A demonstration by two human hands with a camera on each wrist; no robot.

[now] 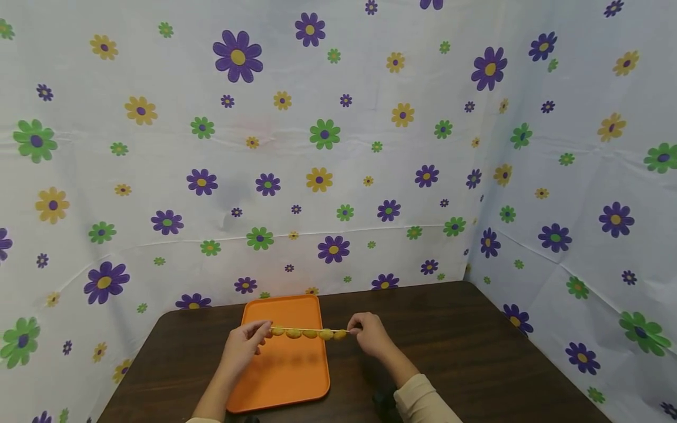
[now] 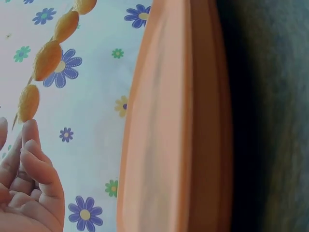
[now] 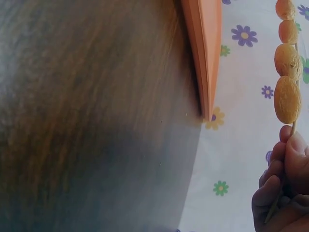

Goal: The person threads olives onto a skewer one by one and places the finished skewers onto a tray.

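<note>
A thin wooden skewer threaded with several yellow-brown oval pieces (image 1: 309,334) is stretched level between both hands, above an orange tray (image 1: 280,385). My left hand (image 1: 240,348) pinches its left end between thumb and fingertips. At the other end, my right hand (image 1: 370,335) pinches the bare stick. Seen from the right wrist, the stick's tail runs down past the thumb (image 3: 295,150) and across the curled fingers. The left wrist view has the last oval piece (image 2: 29,102) right at the left fingertips (image 2: 30,129).
The tray lies on a dark brown wooden table (image 1: 449,346), left of its middle. A white cloth with purple, green and yellow flowers (image 1: 333,249) hangs behind the table and along its right side. Something small and black (image 1: 387,405) shows beside the right sleeve.
</note>
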